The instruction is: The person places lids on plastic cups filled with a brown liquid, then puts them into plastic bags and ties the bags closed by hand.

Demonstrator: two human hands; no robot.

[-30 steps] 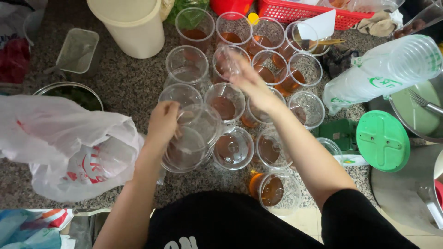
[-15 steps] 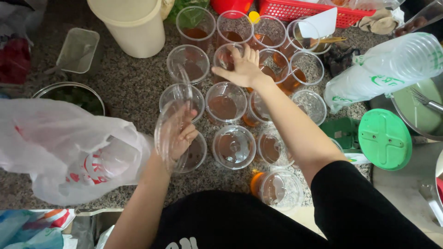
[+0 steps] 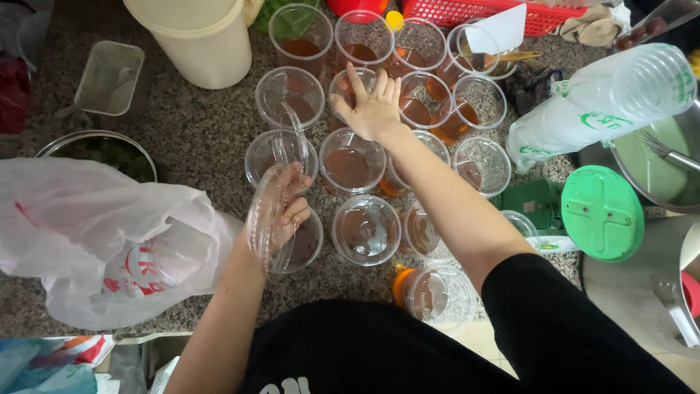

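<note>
Several clear plastic cups (image 3: 366, 228) with brown liquid stand grouped on a speckled stone counter (image 3: 197, 124). My left hand (image 3: 286, 211) holds a stack of clear round lids (image 3: 264, 219), tilted on edge over the near-left cups. My right hand (image 3: 373, 108) lies flat, palm down, on top of a cup (image 3: 343, 86) in the second row from the back; whether a lid is under it is hidden.
A white plastic bag (image 3: 109, 248) lies at the left, a cream bucket (image 3: 200, 40) and a small clear tub (image 3: 109, 76) behind it. A bagged sleeve of cups (image 3: 605, 102), a green lid (image 3: 601, 211) and a metal pot (image 3: 663, 168) are at the right. A red basket (image 3: 474, 11) is at the back.
My right hand has moved down onto a cup in the second row and flattened. My left hand has turned the lid stack up on edge and shifted slightly right.
</note>
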